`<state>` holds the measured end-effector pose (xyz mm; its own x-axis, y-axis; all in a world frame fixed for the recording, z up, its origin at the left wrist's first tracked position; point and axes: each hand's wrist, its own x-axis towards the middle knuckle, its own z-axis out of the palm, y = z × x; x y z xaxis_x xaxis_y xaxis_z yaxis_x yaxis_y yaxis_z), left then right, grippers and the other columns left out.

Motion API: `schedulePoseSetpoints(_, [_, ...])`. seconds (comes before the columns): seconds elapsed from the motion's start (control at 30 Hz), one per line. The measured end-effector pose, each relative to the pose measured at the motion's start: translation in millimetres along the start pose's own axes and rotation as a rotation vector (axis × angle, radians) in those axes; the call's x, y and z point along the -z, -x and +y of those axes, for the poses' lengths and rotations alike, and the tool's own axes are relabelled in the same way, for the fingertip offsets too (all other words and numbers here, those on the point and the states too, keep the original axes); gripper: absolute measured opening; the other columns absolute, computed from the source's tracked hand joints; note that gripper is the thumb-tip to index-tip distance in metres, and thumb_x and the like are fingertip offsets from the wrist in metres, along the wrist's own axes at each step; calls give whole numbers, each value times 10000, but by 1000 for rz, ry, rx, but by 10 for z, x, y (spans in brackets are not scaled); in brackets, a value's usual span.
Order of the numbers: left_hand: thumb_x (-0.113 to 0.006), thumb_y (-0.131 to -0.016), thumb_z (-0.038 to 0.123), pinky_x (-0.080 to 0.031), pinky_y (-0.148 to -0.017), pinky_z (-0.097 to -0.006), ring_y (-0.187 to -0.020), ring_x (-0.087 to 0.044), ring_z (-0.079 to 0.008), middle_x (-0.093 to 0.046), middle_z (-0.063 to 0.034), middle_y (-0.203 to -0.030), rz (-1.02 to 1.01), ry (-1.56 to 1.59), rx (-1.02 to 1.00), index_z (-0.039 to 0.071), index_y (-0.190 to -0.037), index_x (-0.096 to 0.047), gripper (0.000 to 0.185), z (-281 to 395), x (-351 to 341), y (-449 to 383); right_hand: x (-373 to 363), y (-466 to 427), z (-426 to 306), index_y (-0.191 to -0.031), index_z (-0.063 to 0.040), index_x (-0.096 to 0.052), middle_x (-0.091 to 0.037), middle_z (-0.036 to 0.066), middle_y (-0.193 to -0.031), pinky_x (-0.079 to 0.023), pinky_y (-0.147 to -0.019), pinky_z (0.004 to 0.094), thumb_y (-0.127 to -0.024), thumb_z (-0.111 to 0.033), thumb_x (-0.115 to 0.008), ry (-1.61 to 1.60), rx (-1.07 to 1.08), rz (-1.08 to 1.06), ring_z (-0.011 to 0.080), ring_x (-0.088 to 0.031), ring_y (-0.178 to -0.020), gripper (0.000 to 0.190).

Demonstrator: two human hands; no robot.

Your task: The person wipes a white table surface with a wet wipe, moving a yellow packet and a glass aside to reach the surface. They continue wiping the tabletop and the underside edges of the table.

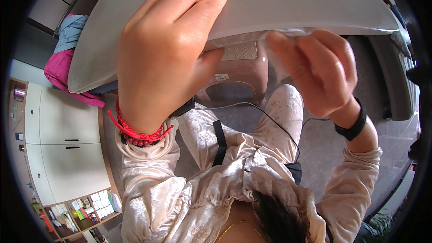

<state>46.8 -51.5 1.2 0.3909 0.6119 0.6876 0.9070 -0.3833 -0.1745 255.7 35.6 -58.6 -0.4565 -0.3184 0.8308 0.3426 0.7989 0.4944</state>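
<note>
My left hand [162,40] is raised over the near edge of a pale table [290,3], its back to the camera and the fingers curled towards the thumb; whether it holds anything is hidden. To its right, my right hand [314,67] has its fingers bent and pinched on a piece of clear plastic film [297,32], which is blurred and lies close to the table's edge. Red cords and beads circle my left wrist, and a black band is round my right one.
Beneath the table edge stands a brown plastic stool [260,71]. A thin cable [280,125] runs over my lap. Pink and blue clothing [64,57] hangs at the table's left end. White cabinets [71,114] are at left, a grey padded seat [395,77] at right.
</note>
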Motion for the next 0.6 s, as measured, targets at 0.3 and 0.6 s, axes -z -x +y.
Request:
schedulePoseSetpoints(0.3, [-698, -571, -16, -507, -755, -345, -879, -628, -286, -653, -89, -976, 11, 27, -3, 47, -1040, -662, 474, 49, -12, -18, -59, -58, 5, -974, -11, -739, -545, 75, -895, -516, -605, 271, -455, -121, -755, -11, 93, -18, 219, -563, -773, 530])
schedulePoseSetpoints(0.6, [-717, -579, 2, -506, -748, -348, -876, -625, -294, -649, -95, -972, 33, -32, -106, 44, -1031, -658, 458, -53, -70, -46, 53, -62, 119, -959, 1, -734, -554, 73, -896, -518, -620, 271, -419, -113, -720, -24, 83, -50, 222, -571, -759, 552])
